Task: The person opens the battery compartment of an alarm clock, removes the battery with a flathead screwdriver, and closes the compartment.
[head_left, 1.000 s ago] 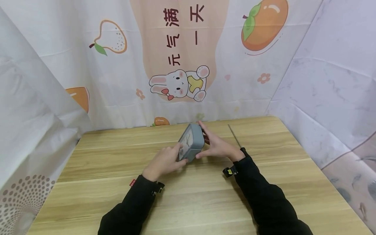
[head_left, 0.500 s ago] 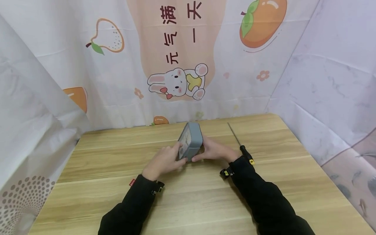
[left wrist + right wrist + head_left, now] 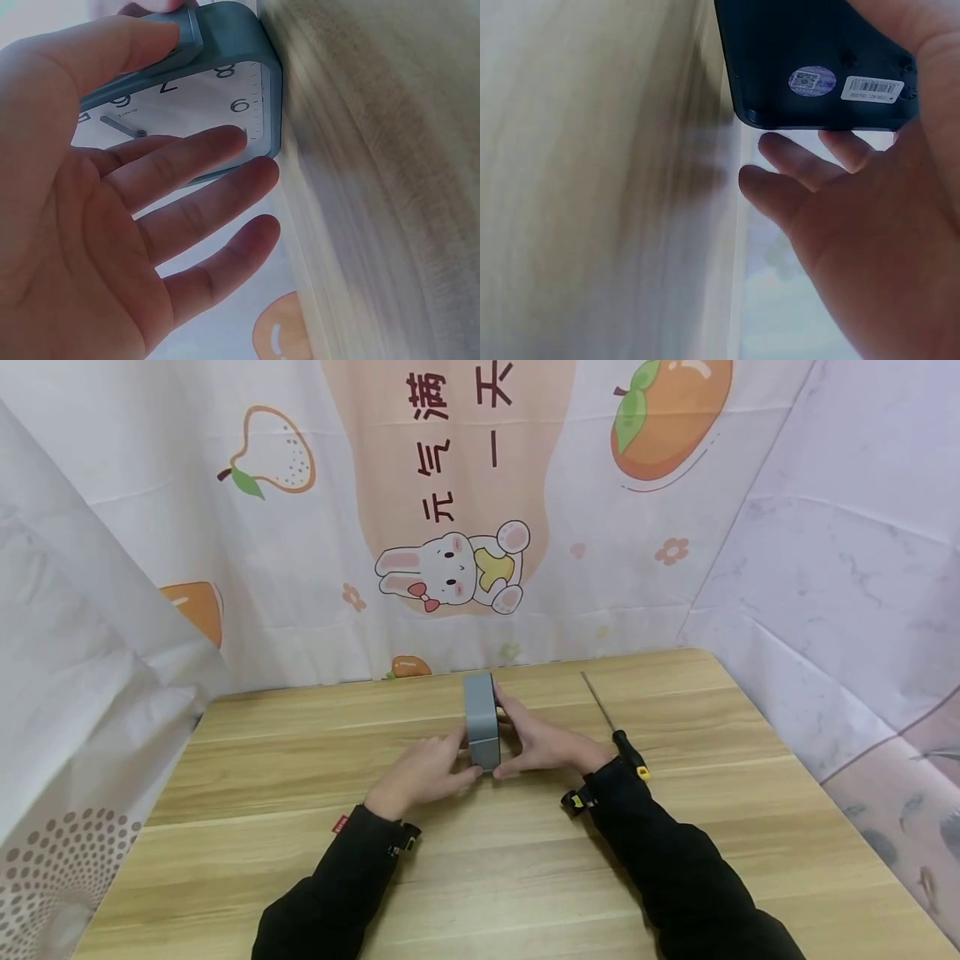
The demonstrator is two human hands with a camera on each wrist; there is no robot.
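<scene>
A grey-blue alarm clock [image 3: 480, 706] stands upright on the table between my hands, its narrow side towards me. The left wrist view shows its white clock face [image 3: 196, 101] with dark numerals, turned sideways. My left hand [image 3: 420, 772] holds it from the face side, the thumb on the casing edge and other fingers spread before the dial. From the back, my right hand [image 3: 543, 742] grips it, thumb at the near edge and fingers at the far one. The dark back panel [image 3: 795, 37] bears a round sticker and a barcode label.
A screwdriver [image 3: 626, 750] with a black and yellow handle lies right of the clock, beside my right sleeve, its shaft pointing away. A small red tag [image 3: 340, 823] shows by my left sleeve. Printed curtains [image 3: 300, 568] hang behind the wooden table [image 3: 480, 877].
The clock has turned so its face, visible before, is now hidden from the head view and its side points at me. My right hand has shifted slightly left, uncovering the screwdriver handle.
</scene>
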